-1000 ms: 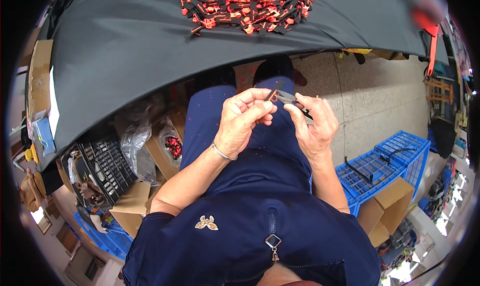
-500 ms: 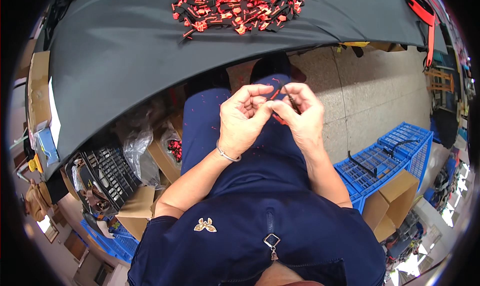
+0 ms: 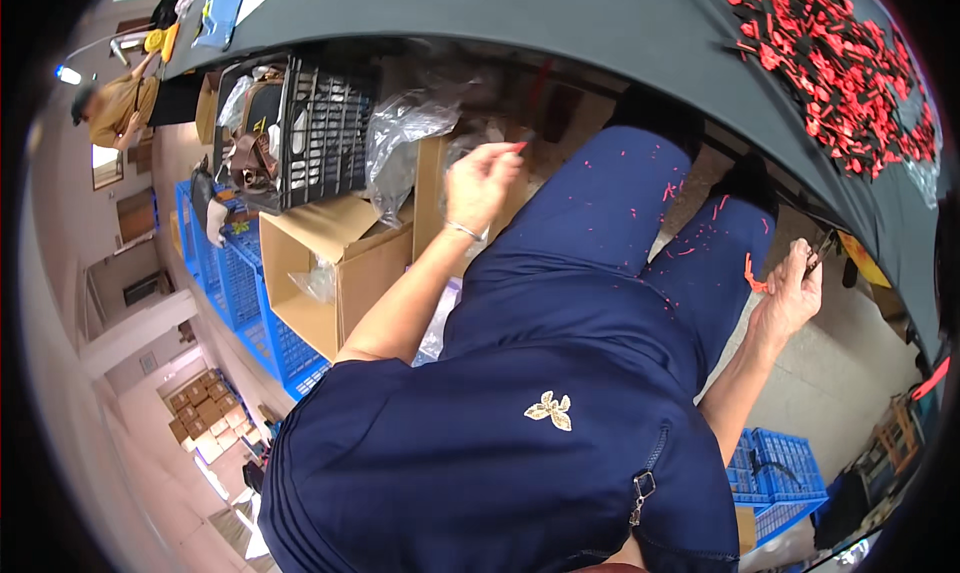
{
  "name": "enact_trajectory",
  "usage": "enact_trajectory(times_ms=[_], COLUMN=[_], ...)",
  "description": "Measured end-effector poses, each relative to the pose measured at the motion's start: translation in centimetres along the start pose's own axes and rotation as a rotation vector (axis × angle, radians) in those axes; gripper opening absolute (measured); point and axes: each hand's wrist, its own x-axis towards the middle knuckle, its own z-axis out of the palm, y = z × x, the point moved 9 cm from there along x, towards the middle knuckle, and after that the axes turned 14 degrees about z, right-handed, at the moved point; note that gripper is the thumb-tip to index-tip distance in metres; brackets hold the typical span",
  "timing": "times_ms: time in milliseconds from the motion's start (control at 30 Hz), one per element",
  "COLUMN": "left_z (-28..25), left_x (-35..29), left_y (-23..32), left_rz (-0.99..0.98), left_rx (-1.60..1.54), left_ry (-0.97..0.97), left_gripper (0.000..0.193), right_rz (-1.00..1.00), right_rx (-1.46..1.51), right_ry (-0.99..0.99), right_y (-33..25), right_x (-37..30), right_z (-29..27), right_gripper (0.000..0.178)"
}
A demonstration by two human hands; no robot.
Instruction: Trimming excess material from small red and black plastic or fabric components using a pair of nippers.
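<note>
My left hand [image 3: 480, 191] is closed, pinching a small red piece [image 3: 518, 147] at its fingertips above the open cardboard box to my left. What kind of piece it is stays too small to tell. Off to the right, beside my knee, my right hand [image 3: 788, 303] is closed around a small dark pointed tool [image 3: 814, 261], mostly hidden by the fingers. A thin, bent red strip [image 3: 751, 273] sticks out from the same hand. On the dark-covered table [image 3: 600, 18], at the far right, lies a heap of small red and black pieces [image 3: 825, 73].
Left of my legs stand a cardboard box [image 3: 375, 283], crumpled clear plastic [image 3: 405, 138] and a black crate [image 3: 320, 123] with things in it. Blue crates [image 3: 235, 268] stand beyond. Red scraps [image 3: 672, 191] dot my trousers. A person [image 3: 120, 108] is at the far left.
My hands, together over my lap before, are now apart: the left moved left with a small red piece, the right moved right with the dark tool. The view has turned leftward.
</note>
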Motion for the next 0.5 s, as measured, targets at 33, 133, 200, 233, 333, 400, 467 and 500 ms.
enact_trajectory(times_ms=[33, 133, 200, 233, 333, 400, 467, 500], left_z=[-3.2, -10.7, -14.6, -15.1, -12.4, -9.6, -4.8, -2.3], left_x=[-0.7, -2.3, -3.4, -3.3, 0.0, 2.6, 4.8, 5.5], left_y=[-2.0, -8.4, -10.8, -10.9, -6.2, -2.0, 5.7, 9.0], left_rz=[-0.011, -0.057, -0.088, -0.100, 0.108, 0.238, 0.391, 0.456], left_rx=[0.044, 0.509, 0.572, 0.480, 0.394, 0.162, 0.234, 0.129], left_ry=[0.092, 0.158, 0.307, 0.366, 0.431, 0.451, 0.341, 0.306], left_gripper=[0.018, 0.024, 0.033, 0.035, 0.034, 0.030, 0.026, 0.024], right_rz=[0.010, 0.005, 0.009, 0.009, -0.014, -0.030, 0.033, 0.018], right_rx=[-0.002, -0.002, 0.008, 0.005, -0.004, -0.034, -0.086, -0.141], right_ry=[-0.012, -0.017, -0.028, -0.024, 0.039, 0.082, 0.131, 0.140], right_y=[0.4, 0.3, 0.3, 0.0, -0.9, -0.8, -0.3, -0.5], right_x=[0.2, 0.3, 0.3, 0.2, -0.1, 0.0, -0.3, -0.5], right_z=[0.2, 0.6, 1.4, 1.7, 1.0, 0.2, 0.4, 0.9], right_gripper=[0.007, 0.008, 0.009, 0.009, 0.012, 0.013, 0.016, 0.017])
